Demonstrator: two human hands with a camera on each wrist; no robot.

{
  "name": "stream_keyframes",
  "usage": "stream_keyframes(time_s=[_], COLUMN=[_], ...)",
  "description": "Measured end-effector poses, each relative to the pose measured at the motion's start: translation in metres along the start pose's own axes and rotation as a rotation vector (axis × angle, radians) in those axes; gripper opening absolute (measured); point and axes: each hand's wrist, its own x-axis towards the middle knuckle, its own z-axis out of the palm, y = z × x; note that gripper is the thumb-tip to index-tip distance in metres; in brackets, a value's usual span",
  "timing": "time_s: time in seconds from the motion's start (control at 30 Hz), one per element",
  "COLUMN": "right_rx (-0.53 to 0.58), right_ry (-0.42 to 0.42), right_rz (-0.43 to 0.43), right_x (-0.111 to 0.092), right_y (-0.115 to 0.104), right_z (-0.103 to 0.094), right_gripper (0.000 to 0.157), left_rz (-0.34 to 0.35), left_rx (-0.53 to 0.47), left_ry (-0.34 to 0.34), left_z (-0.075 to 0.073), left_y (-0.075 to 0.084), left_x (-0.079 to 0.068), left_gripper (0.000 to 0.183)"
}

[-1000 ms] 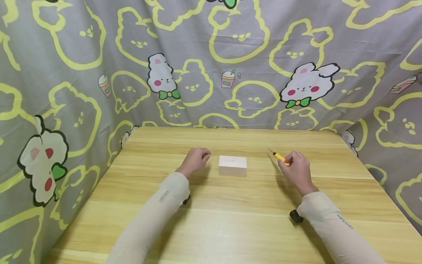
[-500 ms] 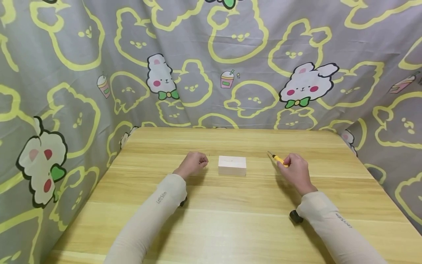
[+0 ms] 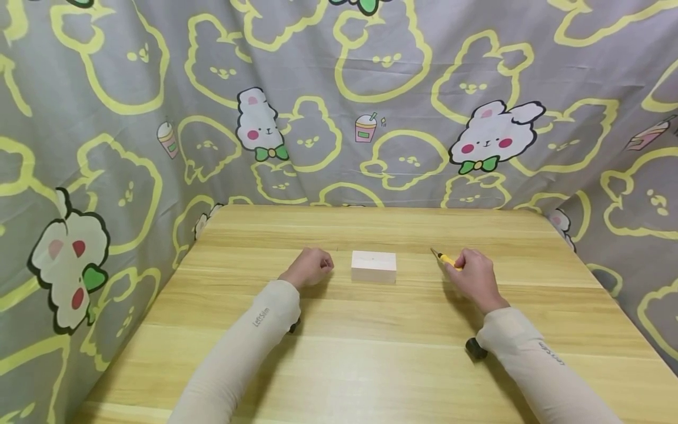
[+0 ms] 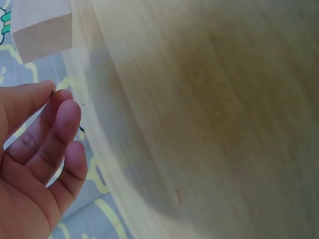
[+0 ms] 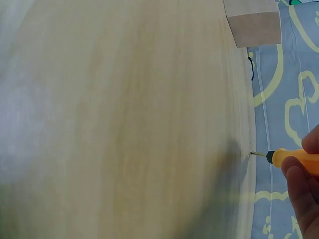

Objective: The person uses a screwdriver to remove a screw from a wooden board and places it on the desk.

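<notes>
A pale block (image 3: 373,268) with a tiny mark on its top face sits in the middle of the wooden table (image 3: 371,365). Left of it is my left hand (image 3: 309,267), apart from the block, with thumb and index fingertips pressed together. Between them, in the left wrist view, a tiny dark piece (image 4: 53,92) shows, too small to identify. On the block's other side my right hand (image 3: 474,272) grips a small screwdriver (image 3: 449,260) with a yellow handle. Its thin metal shaft points away to the far left, and fingers partly cover the handle.
A grey curtain (image 3: 318,76) with yellow outlines and cartoon bunnies hangs behind the table and at both sides. Black wrist devices, such as the right one (image 3: 475,348), sit under the beige sleeves. A small dark speck (image 4: 83,104) shows on the tabletop.
My left hand has drawn back slightly toward me and away from the block. The screwdriver tip has dipped a little nearer to me. The block has stayed put.
</notes>
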Motion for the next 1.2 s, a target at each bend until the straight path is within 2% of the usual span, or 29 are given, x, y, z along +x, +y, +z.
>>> stream_keyframes(time_s=[0.3, 0.53, 0.7, 0.93, 1.2], right_rx=[-0.024, -0.050, -0.059, -0.083, -0.109], right_ry=[-0.032, -0.166, -0.276, -0.378, -0.453], right_rz=[0.019, 0.128, 0.194, 0.215, 0.246], right_x=[-0.0005, -0.0012, -0.0017, -0.0004, 0.0032], right_y=[0.0011, 0.0023, 0.0032, 0.0049, 0.0052], right_z=[0.0013, -0.0024, -0.0041, -0.0010, -0.0006], right_gripper=[0.024, 0.021, 0.019, 0.019, 0.020], left_rz=[-0.016, 0.001, -0.022, -0.034, -0.022], left_rx=[0.017, 0.032, 0.045, 0.070, 0.080], left_ry=[-0.041, -0.066, -0.082, -0.096, -0.101], left_z=[0.0001, -0.0009, 0.0001, -0.0009, -0.0006], left_y=[-0.0031, -0.0027, -0.0046, -0.0056, -0.0065], left_x=[-0.0003, -0.0006, -0.0002, 0.0012, 0.0038], left_gripper=[0.012, 0.014, 0.013, 0.007, 0.015])
